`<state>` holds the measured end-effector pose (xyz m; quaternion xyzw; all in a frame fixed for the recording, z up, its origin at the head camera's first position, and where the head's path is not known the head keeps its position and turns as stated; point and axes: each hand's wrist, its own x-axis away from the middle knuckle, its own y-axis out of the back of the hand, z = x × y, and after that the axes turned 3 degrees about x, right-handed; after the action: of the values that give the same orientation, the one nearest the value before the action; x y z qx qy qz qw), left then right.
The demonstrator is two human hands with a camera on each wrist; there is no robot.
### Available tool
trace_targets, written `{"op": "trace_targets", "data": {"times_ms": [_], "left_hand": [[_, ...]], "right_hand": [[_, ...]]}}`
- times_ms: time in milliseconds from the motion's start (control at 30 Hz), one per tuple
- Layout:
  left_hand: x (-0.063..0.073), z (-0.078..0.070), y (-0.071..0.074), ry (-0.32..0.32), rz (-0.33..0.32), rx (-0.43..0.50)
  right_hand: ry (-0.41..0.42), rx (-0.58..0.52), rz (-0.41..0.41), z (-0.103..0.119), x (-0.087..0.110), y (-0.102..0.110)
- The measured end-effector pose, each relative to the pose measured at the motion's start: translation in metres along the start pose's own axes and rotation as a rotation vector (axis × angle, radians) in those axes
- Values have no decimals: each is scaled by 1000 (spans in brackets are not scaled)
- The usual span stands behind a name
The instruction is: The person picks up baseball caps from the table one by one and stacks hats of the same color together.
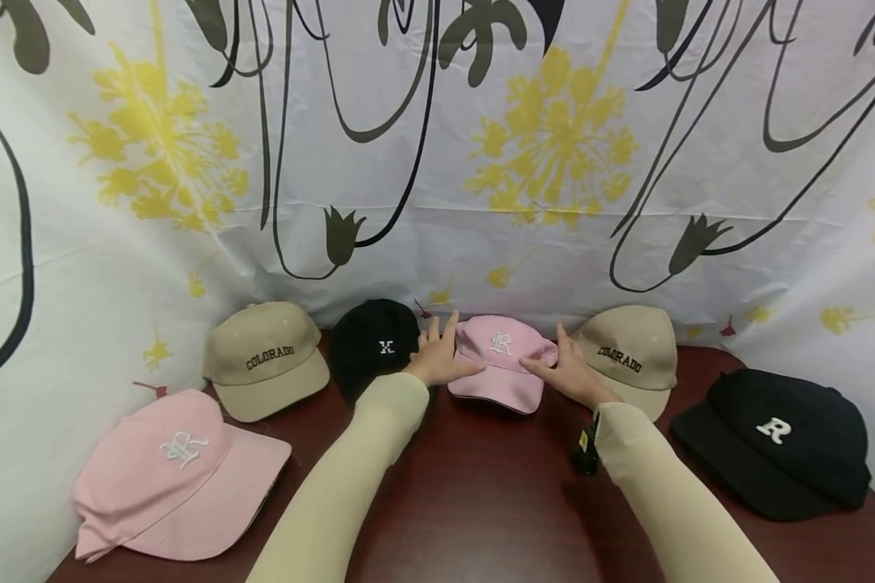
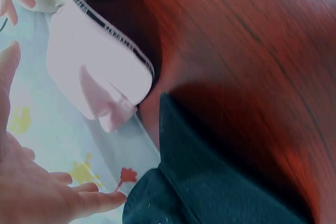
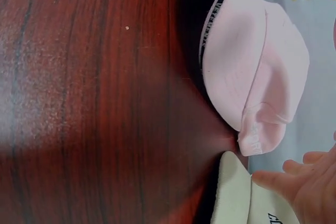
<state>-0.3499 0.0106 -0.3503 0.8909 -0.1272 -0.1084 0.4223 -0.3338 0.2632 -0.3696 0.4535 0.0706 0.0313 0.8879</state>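
Note:
A small pink cap with a white embroidered letter sits at the back middle of the table, brim forward. My left hand is at its left side, fingers spread, between it and a black cap. On the other side my right hand is spread the same way, in front of a beige COLORADO cap. In the left wrist view the left hand has a fingertip near the black cap. The right wrist view shows the right hand apart from the pink cap.
Another beige COLORADO cap and a larger pink cap lie on the left. A black cap with a white R lies at the right. Patterned white cloth hangs behind the dark red table.

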Motion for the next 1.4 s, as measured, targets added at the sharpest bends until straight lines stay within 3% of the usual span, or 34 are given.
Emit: {"op": "trace_targets", "data": {"times_ms": [667,900,1167,1400], "left_hand": [[-21,3,-35,30,58,45],[-33,8,-49,11,66,56],[-36,7,-52,18,74,98],[-33,6,-50,36,129,158]], "right_hand": [[-12,-129,-13,-6,-9,-20],[5,-70,-18,-4,-16,-27],[14,-35,-43,-3,-21,-35],[21,-72,-80,0,-19,-40]]}}
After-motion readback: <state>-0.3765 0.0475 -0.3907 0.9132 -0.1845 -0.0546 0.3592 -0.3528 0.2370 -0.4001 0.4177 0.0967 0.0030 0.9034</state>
